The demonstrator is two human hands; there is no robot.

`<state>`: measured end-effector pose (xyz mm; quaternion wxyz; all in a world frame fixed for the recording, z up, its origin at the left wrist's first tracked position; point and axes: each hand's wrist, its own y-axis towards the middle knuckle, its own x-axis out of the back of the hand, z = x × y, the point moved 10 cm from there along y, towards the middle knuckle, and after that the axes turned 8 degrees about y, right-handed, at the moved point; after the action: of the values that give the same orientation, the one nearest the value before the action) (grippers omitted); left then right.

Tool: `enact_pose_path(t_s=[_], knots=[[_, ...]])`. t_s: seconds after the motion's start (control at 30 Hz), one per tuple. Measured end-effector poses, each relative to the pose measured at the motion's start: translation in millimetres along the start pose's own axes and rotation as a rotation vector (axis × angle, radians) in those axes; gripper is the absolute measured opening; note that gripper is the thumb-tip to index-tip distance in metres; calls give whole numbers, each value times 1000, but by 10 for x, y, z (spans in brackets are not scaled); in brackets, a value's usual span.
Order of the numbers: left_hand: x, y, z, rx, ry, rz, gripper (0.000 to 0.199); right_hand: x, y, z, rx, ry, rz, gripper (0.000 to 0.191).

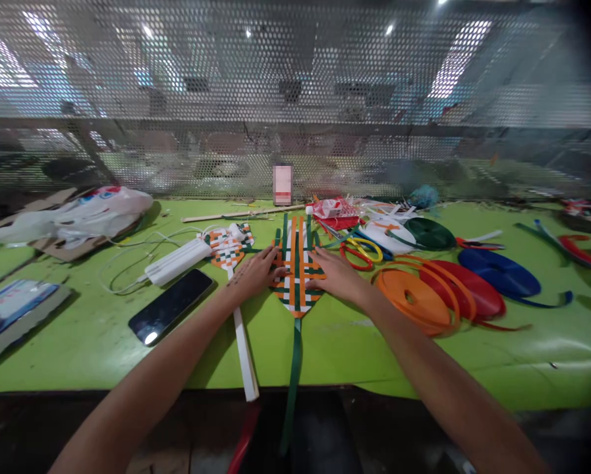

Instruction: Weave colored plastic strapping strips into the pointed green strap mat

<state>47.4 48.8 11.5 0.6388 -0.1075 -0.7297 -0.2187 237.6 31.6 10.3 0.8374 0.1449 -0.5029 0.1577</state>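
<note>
A woven piece of green, orange and white flat strips (298,283) lies in front of me, pointed at its near end. Loose strip ends stand out at its far end, and a long green strip (295,368) hangs from the point over the table edge. My left hand (261,270) holds its left side, thumb on the weave. On the right side, my right hand (331,271) grips the edge strips with bent fingers. Part of each edge is hidden under the fingers. A smaller orange and white woven piece (226,246) with a white handle strip (244,355) lies left.
A phone (171,306) and a white power strip (177,261) with cable lie left, near a plastic bag (92,214). Rolls of orange (408,299), red (466,286), blue (500,271) and green strip (429,234) lie right. Scissors (362,251) sit beside them. A perforated metal screen (295,99) stands behind.
</note>
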Motion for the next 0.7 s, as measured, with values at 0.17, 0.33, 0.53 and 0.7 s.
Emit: enact_pose_path(t_s=[0.17,0.33,0.53,0.7], knots=[[44,-1,10,-9,-6,-11,62,42,-7,-62,-43,-26,-20,108],[77,19,10,-32,1,-18,61,151,17,-2,3,-122,-47,115],[56,36,48,-44,26,-30,56,109,66,-185,-7,-182,-25,97],[88,23,65,-70,92,-62,51,69,76,-273,-46,-187,-4,96]])
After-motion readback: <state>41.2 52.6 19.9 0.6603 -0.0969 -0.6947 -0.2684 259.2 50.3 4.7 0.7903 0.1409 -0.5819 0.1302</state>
